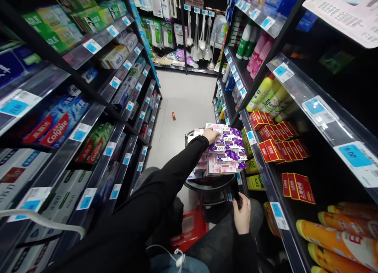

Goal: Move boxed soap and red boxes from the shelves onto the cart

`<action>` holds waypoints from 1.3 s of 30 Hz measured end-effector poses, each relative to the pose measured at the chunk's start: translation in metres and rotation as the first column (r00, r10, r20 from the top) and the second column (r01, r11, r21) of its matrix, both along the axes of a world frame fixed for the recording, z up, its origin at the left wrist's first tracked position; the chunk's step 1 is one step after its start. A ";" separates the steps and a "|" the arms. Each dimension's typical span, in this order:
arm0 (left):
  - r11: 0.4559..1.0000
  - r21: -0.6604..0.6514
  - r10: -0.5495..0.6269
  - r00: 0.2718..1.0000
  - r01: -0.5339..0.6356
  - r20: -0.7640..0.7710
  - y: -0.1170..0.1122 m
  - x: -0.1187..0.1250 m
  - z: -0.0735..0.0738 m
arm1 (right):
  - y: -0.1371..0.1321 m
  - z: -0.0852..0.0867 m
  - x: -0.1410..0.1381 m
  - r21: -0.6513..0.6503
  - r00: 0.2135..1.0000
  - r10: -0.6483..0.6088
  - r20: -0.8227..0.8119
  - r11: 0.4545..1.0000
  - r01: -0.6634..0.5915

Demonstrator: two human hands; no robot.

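Note:
My left hand [211, 136], at the end of a long black sleeve, reaches forward onto a stack of LUX soap boxes [227, 145]. Its fingers curl against a white and purple box on top; the fingertips are partly hidden. Pink-printed soap boxes [221, 165] lie lower in the pile. The stack rests on a round black stool or stand [211, 183]. Lower right, above my knee, my right hand [242, 213] hangs with thumb and fingers apart, holding nothing. It is nearest the stand and the right shelf edge.
Red and yellow boxes [270, 151], yellow AXE packs [254, 182] and orange bottles [339, 241] fill the right shelves. Colgate toothpaste boxes [56, 129] line the left shelves. A small red box [173, 115] lies on the aisle floor [177, 92]. Something red [189, 227] is beneath me.

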State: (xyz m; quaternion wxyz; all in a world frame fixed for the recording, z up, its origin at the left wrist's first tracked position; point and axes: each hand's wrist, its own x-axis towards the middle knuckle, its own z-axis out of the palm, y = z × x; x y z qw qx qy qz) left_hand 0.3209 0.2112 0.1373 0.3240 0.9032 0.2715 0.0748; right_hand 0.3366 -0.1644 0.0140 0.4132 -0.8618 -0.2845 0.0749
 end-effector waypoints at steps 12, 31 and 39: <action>0.890 0.366 -0.120 0.913 0.274 -0.391 -0.008 -0.014 -0.010 | 0.082 0.038 0.033 0.059 0.985 0.147 0.087 0.987 -0.152; 0.916 0.315 -0.128 0.927 0.246 -0.353 0.012 -0.009 -0.020 | 0.226 0.045 0.113 -0.166 0.999 0.009 0.041 0.986 -0.002; 0.928 0.297 -0.117 0.933 0.224 -0.340 0.008 -0.012 -0.018 | 0.223 0.038 0.118 -0.116 0.998 0.026 0.055 0.993 -0.020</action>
